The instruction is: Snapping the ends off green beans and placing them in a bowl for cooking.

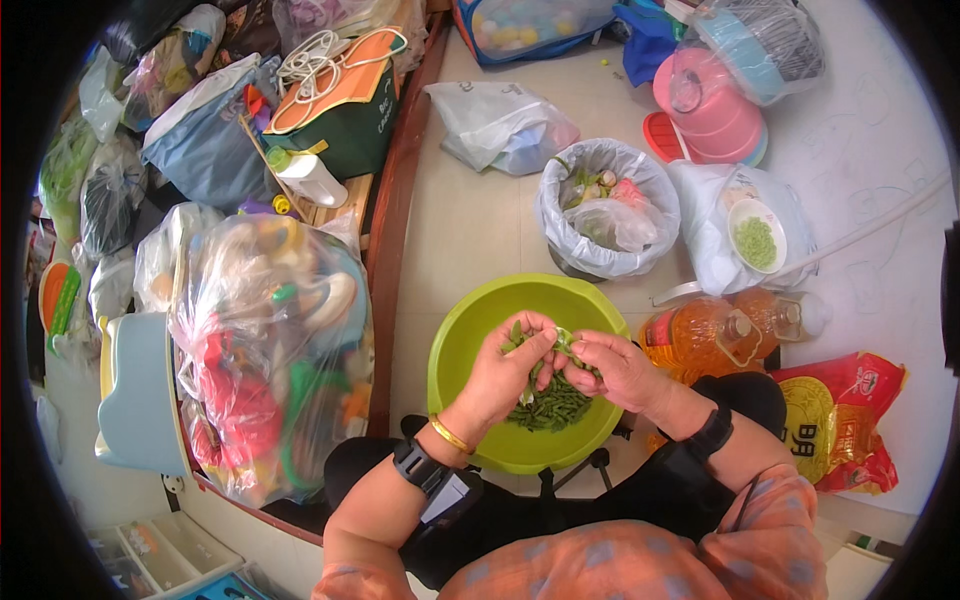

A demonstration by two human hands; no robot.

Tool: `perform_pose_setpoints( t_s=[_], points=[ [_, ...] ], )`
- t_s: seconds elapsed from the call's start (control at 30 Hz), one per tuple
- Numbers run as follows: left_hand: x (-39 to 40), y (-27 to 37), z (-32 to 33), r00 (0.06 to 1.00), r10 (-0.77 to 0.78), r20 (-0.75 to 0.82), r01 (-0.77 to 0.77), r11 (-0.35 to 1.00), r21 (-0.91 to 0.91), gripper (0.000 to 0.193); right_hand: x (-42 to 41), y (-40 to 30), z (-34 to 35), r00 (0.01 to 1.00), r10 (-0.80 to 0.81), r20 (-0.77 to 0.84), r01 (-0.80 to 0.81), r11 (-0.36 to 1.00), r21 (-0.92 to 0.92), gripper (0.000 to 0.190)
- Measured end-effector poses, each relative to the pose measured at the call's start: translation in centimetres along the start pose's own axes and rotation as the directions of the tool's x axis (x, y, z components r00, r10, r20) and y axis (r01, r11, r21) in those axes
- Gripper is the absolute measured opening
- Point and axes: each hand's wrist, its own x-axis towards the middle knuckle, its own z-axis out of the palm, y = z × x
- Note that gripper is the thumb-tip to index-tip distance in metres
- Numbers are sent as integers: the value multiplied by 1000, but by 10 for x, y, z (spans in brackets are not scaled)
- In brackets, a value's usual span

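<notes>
My left hand and my right hand meet over a large green plastic basin. Between the fingertips of both hands is a green bean pod, and more pods show inside the curled fingers of each hand. A heap of green bean pods lies in the bottom of the basin. To the right, a white bowl of shelled green beans rests on a white plastic bag. The palms are hidden from view.
A lined waste bin with scraps stands behind the basin. Oil bottles and a red packet are at the right. A large clear bag of toys sits at the left, beside a red-brown wooden edge. A pink plastic bucket is farther back.
</notes>
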Motion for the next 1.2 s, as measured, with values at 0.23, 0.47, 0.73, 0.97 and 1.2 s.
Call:
perform_pose_setpoints(
  t_s=[0.23,0.47,0.73,0.97,1.2],
  points=[
    [-3,-4,2,996,77,40,-82,983,162,8,6,9,-13,986,167,9,-163,948,274,20],
    [-2,0,7,989,125,74,-143,927,346,7,5,14,-26,973,227,46,-229,914,334,18],
    [2,-4,0,996,87,29,-91,935,342,8,6,7,-20,977,204,-62,-185,957,224,24],
    [4,-5,-5,991,98,-93,-77,974,212,16,8,8,-23,984,178,8,-175,960,217,24],
    [7,30,-24,964,158,-215,-179,981,-80,18,45,53,-73,927,373,-39,-373,908,-192,25]
  ],
)
